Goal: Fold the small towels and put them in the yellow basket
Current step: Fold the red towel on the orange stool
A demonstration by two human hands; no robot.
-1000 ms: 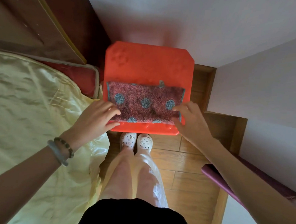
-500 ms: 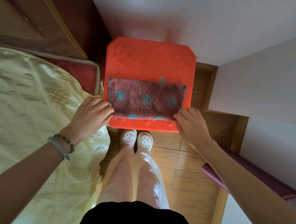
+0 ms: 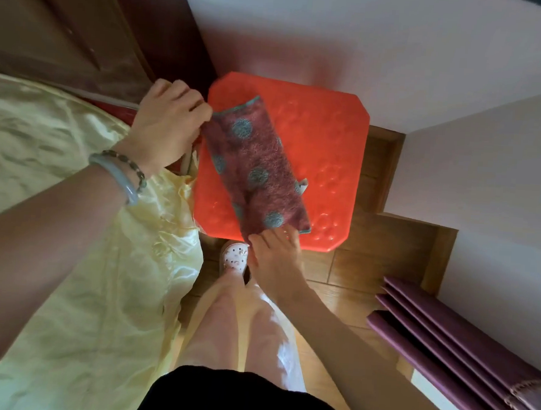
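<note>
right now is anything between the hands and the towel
Nothing visible. The left hand grips the towel at its far end and the right hand pinches its near end, on the red stool. No yellow basket is in view, so that path cannot be judged.

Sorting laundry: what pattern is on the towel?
Maroon towel with teal dots and edging; head view.

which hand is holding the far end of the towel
The left hand, the one with bracelets on its wrist, grips the far end of the towel; the right hand holds the near end.
</note>
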